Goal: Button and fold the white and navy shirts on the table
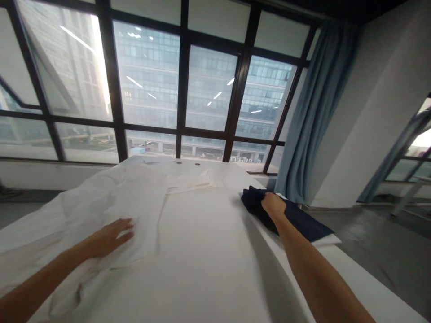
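A white garment (134, 197) lies spread over the left half of a white table (215, 251). My left hand (112, 235) rests flat on this white garment, fingers apart. At the table's right edge lies a dark navy cloth (303, 222), partly bunched at its far end. My right hand (273, 204) reaches out to it and closes on the bunched part. Whether the cloth is lifted off the table cannot be told.
Behind the table runs a wall of large black-framed windows (182, 89). A blue curtain (313, 116) hangs at the right, beside a white wall. Grey floor (380, 242) lies to the right of the table. Two small dark round objects (187, 163) sit at the table's far end.
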The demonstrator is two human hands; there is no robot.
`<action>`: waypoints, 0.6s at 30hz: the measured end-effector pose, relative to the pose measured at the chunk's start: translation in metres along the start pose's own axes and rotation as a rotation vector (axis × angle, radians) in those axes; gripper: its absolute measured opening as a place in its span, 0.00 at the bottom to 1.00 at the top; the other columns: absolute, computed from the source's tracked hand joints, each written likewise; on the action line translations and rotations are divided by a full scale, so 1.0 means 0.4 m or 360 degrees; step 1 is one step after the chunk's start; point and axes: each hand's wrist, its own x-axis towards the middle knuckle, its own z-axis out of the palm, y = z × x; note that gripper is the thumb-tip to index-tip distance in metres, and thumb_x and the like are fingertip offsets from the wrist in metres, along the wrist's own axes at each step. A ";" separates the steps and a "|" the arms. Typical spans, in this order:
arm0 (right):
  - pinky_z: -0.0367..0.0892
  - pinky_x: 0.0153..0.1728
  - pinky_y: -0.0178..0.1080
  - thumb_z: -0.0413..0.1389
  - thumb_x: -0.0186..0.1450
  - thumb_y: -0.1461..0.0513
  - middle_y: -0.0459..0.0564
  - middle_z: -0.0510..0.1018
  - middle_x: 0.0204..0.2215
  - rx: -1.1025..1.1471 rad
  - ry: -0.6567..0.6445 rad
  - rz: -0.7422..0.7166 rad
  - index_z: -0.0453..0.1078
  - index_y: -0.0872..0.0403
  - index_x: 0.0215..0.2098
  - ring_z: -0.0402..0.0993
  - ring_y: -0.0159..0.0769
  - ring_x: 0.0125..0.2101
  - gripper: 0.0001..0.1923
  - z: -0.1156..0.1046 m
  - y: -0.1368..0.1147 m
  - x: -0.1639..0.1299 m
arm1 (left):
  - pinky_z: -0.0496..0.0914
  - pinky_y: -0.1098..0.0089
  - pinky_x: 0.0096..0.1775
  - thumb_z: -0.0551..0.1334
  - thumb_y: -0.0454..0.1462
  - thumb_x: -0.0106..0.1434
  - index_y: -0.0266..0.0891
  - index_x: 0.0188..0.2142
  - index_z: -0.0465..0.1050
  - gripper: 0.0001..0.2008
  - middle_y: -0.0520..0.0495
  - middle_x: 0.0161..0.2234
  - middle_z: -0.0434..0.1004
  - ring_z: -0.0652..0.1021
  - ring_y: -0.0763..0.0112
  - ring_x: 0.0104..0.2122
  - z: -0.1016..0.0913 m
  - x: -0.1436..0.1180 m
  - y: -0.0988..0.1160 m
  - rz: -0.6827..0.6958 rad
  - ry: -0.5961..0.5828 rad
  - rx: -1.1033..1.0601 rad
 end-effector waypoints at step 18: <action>0.67 0.43 0.36 0.55 0.65 0.56 0.50 0.80 0.40 0.1107 -0.0530 -0.1995 0.76 0.53 0.43 0.76 0.37 0.39 0.13 0.075 -0.355 -0.572 | 0.76 0.58 0.41 0.72 0.36 0.43 0.35 0.36 0.77 0.18 0.40 0.34 0.82 0.81 0.52 0.37 0.007 0.051 0.352 -0.0854 0.0238 -0.2369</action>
